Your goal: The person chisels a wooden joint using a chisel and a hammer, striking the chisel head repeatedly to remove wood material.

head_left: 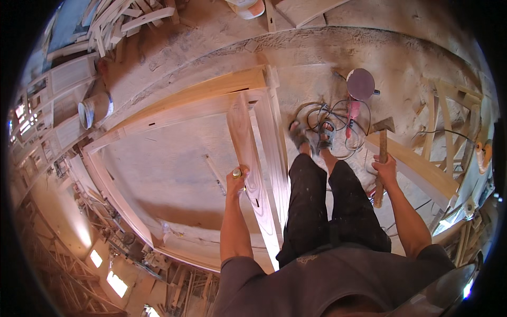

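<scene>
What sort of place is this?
Most likely a woodworking shop: a large wooden frame takes up the middle, what looks like a corded disc sander lies to its right, and loose timber is heaped at upper left.

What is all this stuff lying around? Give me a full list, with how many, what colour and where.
Large wooden frame: one, pale, left and centre
Grained board: one, pale brown, across the frame
Round-ended tool: one, yellowish, over the board
Axe-like tool: one, grey and brown, right of centre
Beam: one, light brown, right
Disc sander: one, red and dark, upper right
Wood pieces: many, pale, upper left
Containers: two, whitish, left and top
Sandals: two, dark, on the feet
Left hand: one, bare, gripping the round-ended tool
Right hand: one, bare, gripping the axe-like tool
</scene>
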The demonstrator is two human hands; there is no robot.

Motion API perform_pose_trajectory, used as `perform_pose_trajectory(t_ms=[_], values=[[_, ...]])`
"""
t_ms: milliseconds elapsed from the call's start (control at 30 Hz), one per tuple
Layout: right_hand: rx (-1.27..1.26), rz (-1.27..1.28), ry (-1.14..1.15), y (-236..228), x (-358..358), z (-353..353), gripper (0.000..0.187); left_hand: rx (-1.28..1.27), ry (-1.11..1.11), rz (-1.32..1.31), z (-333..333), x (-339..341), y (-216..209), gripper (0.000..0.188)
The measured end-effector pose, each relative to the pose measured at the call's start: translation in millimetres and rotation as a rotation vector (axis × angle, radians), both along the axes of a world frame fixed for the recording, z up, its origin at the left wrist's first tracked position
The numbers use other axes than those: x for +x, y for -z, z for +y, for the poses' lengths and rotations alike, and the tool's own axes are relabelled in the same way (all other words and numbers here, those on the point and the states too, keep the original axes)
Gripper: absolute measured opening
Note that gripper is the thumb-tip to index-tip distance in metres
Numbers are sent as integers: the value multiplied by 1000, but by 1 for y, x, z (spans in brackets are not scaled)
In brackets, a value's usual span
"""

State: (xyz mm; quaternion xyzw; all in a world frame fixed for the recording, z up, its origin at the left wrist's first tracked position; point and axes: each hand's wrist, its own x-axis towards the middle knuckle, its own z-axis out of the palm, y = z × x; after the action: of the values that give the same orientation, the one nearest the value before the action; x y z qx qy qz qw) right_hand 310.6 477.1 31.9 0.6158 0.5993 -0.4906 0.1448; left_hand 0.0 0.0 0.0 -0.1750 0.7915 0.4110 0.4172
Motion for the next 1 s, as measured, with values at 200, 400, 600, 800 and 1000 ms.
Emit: perform_pose_trajectory(t_ms=[200,400,600,800,1000], values=[[2,5,141,-9,31,6,43,-27,-202,-23,19,3,-8,18],[-33,49,196,-6,-10,-10,42,-177,40,-87,24,-26,-13,21],[-2,184,62,36,-72,-24,39,-268,465,130,85,-99,-19,19],[74,315,-9,58,-172,-2,32,-233,775,209,91,-127,-20,28],[36,549,196,49,-210,-26,33,-35,732,172,67,-141,4,35]])
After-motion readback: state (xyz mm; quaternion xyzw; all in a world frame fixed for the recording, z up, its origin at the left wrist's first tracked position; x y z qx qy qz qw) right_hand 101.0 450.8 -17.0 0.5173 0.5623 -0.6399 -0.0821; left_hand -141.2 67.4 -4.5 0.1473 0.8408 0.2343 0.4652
